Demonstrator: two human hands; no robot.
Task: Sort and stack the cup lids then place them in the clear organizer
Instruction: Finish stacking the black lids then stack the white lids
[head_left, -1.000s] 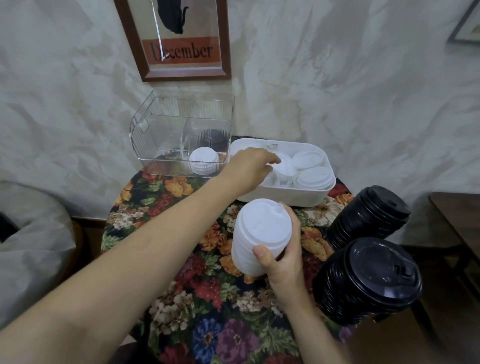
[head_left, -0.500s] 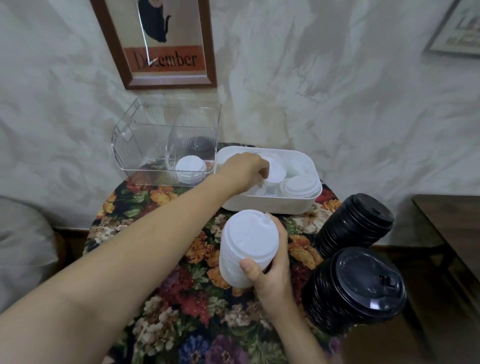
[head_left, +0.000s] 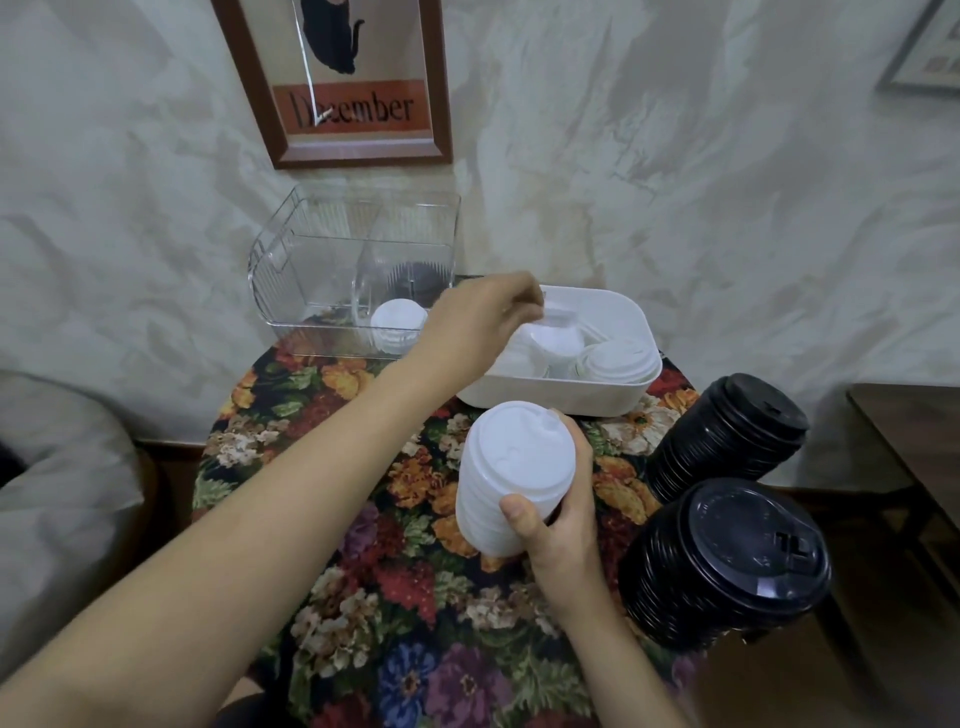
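The left hand (head_left: 483, 322) hung over the left rim of the white bin (head_left: 597, 400), fingers curled, pinching a loose white lid (head_left: 553, 338). The right hand (head_left: 563, 519) wrapped thumb and fingers round one white lid stack (head_left: 511, 467); bare tablecloth (head_left: 363, 597) lay open left of them. Left of the left fingers stood the clear organizer (head_left: 291, 291), holding one small white stack (head_left: 397, 325). Right of the right fingers sat two more: a far black stack (head_left: 727, 431) and a near black stack (head_left: 727, 561).

The left hand (head_left: 483, 322) was over the white tub (head_left: 571, 402) at the far edge of the tabletop (head_left: 363, 597), with its fingers curled on a white lid (head_left: 558, 338). The right hand (head_left: 563, 525) gripped a stack of white lids (head_left: 511, 473) above the middle of the tabletop. The clear organizer (head_left: 311, 270) stood at the far left edge, just beside the tub.
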